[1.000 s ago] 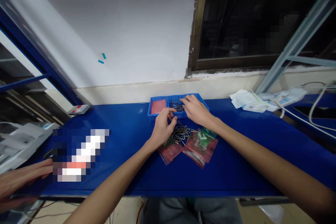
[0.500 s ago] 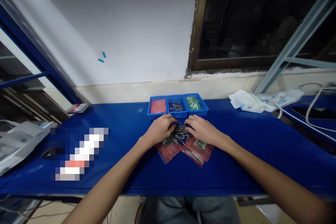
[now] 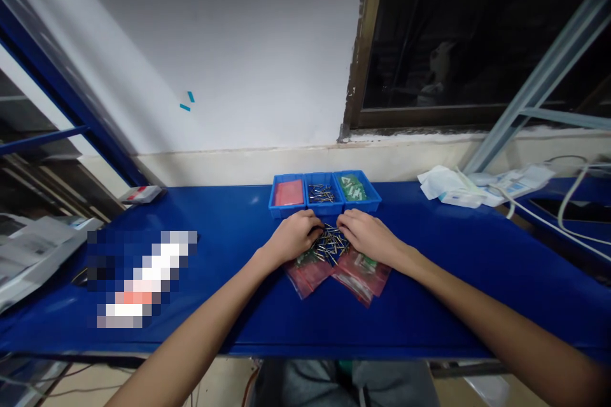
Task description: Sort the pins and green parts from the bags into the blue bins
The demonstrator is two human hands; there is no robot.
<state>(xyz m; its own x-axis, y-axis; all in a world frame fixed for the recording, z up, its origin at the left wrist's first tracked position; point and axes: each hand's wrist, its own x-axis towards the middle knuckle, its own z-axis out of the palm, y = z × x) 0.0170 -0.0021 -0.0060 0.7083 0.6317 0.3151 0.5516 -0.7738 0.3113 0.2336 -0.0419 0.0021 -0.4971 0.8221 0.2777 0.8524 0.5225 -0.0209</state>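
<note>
A loose pile of thin metal pins (image 3: pixel 330 244) lies on the blue table between my hands. My left hand (image 3: pixel 296 233) rests at the pile's left side, fingers curled inward; whether it holds a pin is too small to tell. At the right side, my right hand (image 3: pixel 365 233) has its fingers bent toward the pile, their tips partly hidden. Below the hands lie red-tinted plastic bags, one at the left (image 3: pixel 308 275) and others at the right (image 3: pixel 360 276), with green pieces inside.
Behind the hands stand three joined blue bins: red sheets (image 3: pixel 289 193), metal pins (image 3: pixel 321 194) and green-and-white pieces (image 3: pixel 352 188). White packets (image 3: pixel 451 186) and cables lie at the right. A small box (image 3: pixel 143 194) and a white tray (image 3: pixel 41 261) are at the left.
The view has shifted slightly. Both hands stay around the pile, with the fingers of my right hand a little more bent.
</note>
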